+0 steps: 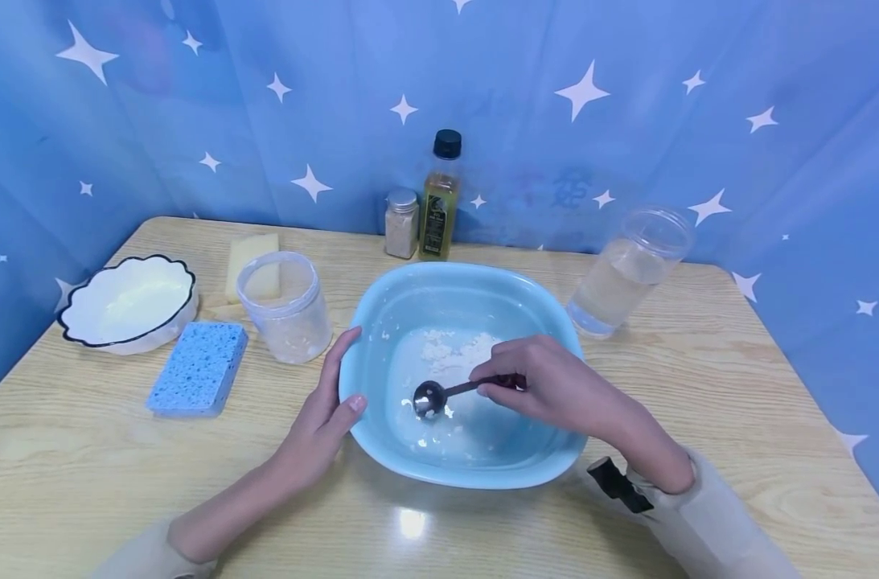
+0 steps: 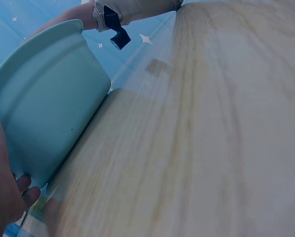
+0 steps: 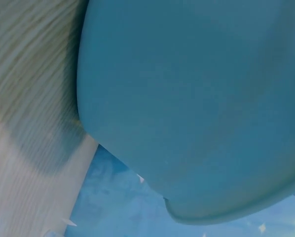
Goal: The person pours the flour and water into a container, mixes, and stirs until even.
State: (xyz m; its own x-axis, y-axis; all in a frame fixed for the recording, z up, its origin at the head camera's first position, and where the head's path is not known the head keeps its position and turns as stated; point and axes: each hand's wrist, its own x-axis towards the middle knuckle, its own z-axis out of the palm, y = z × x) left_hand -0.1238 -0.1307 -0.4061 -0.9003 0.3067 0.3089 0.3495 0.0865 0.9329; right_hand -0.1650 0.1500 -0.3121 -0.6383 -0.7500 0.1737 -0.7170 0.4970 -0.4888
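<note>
Pinches spoon [image 1: 436, 396] by its handle in closed fingers of right hand [image 1: 548, 378], aiming scoop leftward inside basin [image 1: 468, 478] (gripped at its left rim by left hand [image 1: 325, 420]), just this side of white powder [image 1: 449, 355].

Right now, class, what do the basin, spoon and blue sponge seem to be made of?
Basin: probably plastic, smooth with a soft sheen and rounded rim. Spoon: likely metal, dark and glossy, its bowl catching bright highlights. Blue sponge: matte, perhaps cellulose or foam, since dark pore-like specks cover it.
</note>
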